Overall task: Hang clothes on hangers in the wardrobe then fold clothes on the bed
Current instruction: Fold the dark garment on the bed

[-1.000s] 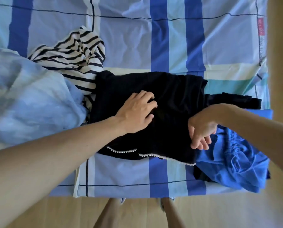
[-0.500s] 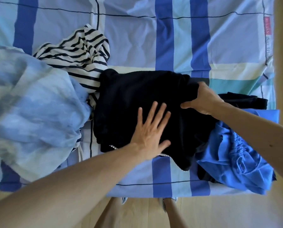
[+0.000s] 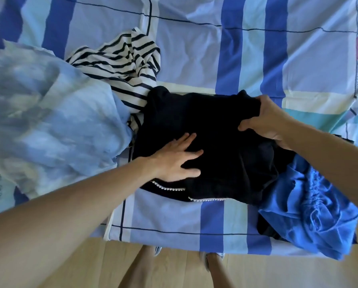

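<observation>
Head view: the black garment [image 3: 215, 142] lay close to the bed's [image 3: 194, 48] near edge. The left hand [image 3: 174, 163] pressed flat on it, fingers spread wide. The right hand [image 3: 265, 119] gripped its far right fold, fingertips hidden in the cloth. A striped top [image 3: 122, 63] lay partly buried under a pale quilt [image 3: 49, 121].

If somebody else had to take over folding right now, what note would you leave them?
Left grip: flat hand, fingers spread, pressing the black garment onto the bed.
Right grip: grips the black garment's far right edge.
Striped top lies crumpled to its far left; blue garment crumpled at its near right.
Done: black garment partly folded.
Left: finish that fold, then fold the striped top and blue garment. Wardrobe not in view.
</observation>
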Tool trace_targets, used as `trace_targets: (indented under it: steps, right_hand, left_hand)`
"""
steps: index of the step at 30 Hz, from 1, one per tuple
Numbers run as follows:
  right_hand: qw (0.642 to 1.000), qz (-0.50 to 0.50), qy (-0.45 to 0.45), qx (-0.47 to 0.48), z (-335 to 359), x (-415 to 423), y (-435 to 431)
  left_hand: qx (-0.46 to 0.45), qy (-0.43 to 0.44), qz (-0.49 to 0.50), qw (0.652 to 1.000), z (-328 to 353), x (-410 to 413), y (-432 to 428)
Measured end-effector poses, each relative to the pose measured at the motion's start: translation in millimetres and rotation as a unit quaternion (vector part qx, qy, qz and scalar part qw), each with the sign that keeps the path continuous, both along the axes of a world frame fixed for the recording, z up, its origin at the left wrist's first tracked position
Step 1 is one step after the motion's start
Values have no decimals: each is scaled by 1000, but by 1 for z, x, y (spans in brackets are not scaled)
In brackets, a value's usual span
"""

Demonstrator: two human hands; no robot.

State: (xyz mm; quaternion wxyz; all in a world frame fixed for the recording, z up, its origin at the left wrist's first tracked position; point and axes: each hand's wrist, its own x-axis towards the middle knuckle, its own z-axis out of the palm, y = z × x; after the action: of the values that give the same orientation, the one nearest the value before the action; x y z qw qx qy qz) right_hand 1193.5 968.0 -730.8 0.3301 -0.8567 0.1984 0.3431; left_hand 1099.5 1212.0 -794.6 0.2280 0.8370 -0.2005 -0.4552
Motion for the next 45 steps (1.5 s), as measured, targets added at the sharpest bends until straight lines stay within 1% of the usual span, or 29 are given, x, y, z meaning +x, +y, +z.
trace_targets:
  steps: [1, 2, 4, 6, 7, 8, 9, 10, 12, 13, 14, 15, 17, 19, 21, 23, 24, 25, 26, 27, 28, 29, 30, 32, 34, 36, 38, 41, 45]
  right_hand:
    - [1000, -10, 8, 6, 9, 2, 12]
    - [999, -29, 21, 24, 19, 3, 26]
    - [987, -75, 55, 131, 42, 2, 57]
    - [949, -77, 105, 288, 62, -2, 89]
    - [926, -62, 136, 347, 71, -6, 102]
    - [912, -44, 155, 377, 76, -10, 111]
    - [914, -26, 151, 375, 73, -12, 115]
    - [935, -3, 108, 336, 66, -13, 115]
    - [984, 40, -26, 172, 38, -11, 103]
    - [993, 48, -64, 86, 25, -12, 94]
    - [996, 56, -65, 24, 15, -17, 85]
    - [997, 63, -33, -2, 6, -26, 79]
    - [993, 104, 45, 15, -2, -52, 73]
    - [979, 159, 76, 105, 6, -84, 81]
    - [941, 209, 144, 224, 29, -111, 97]
    - [902, 268, 200, 272, 41, -127, 108]
    - [907, 271, 173, 273, 41, -131, 111]
    - [929, 241, 100, 263, 35, -132, 112]
    - [955, 188, -1, 229, 28, -131, 112]
    - [971, 131, -102, 170, 15, -128, 109]
    - [976, 80, -173, 108, 5, -124, 107]
    - [978, 28, -198, 62, -10, -119, 102]
    - [984, -25, -170, 43, -23, -114, 100]
    - [982, -155, -53, 95, -47, -105, 94]
    - [946, -256, 31, 199, -61, -98, 92]
    - [921, -266, 65, 278, -63, -93, 91]
    - [913, -242, 63, 321, -54, -90, 91]
    - [895, -227, 49, 381, -28, -90, 83]
    - [878, -239, 17, 415, 28, -101, 49]
  left_hand:
    - [-55, 52, 104, 992, 13, 14, 2]
    - [-107, 82, 217, 967, 26, 28, 2]
    - [-191, 130, 401, 886, 48, 51, 6]
    - [-266, 192, 503, 799, 58, 68, 16]
    - [-278, 188, 522, 784, 58, 73, 19]
    - [-261, 166, 534, 787, 59, 75, 20]
    - [-227, 130, 542, 799, 57, 76, 19]
    - [-189, 90, 556, 804, 53, 76, 19]
    - [-150, 37, 571, 807, 44, 74, 18]
    - [-127, 5, 552, 824, 38, 73, 19]
    - [-98, -30, 526, 844, 34, 73, 18]
    - [-70, -61, 506, 858, 29, 74, 17]
    - [-41, -109, 506, 855, 27, 79, 16]
    - [-54, -112, 534, 836, 29, 87, 18]
    - [-71, -104, 555, 822, 28, 95, 22]
    - [-54, -123, 550, 824, 23, 98, 26]
    - [-32, -149, 534, 831, 21, 98, 28]
    - [-9, -183, 512, 839, 17, 96, 29]
    - [11, -220, 486, 846, 14, 94, 30]
    - [25, -257, 458, 851, 11, 92, 31]
    - [33, -281, 437, 854, 9, 89, 32]
    - [38, -286, 429, 856, 7, 87, 32]
    - [42, -274, 435, 857, 7, 86, 34]
    - [62, -235, 454, 857, 7, 82, 32]
    - [73, -173, 499, 846, 11, 75, 32]
    - [59, -57, 561, 824, 18, 61, 32]
    - [43, 26, 574, 817, 24, 45, 34]
    - [7, 66, 575, 816, 38, 33, 26]
    - [-131, 176, 603, 767, 59, 24, 6]
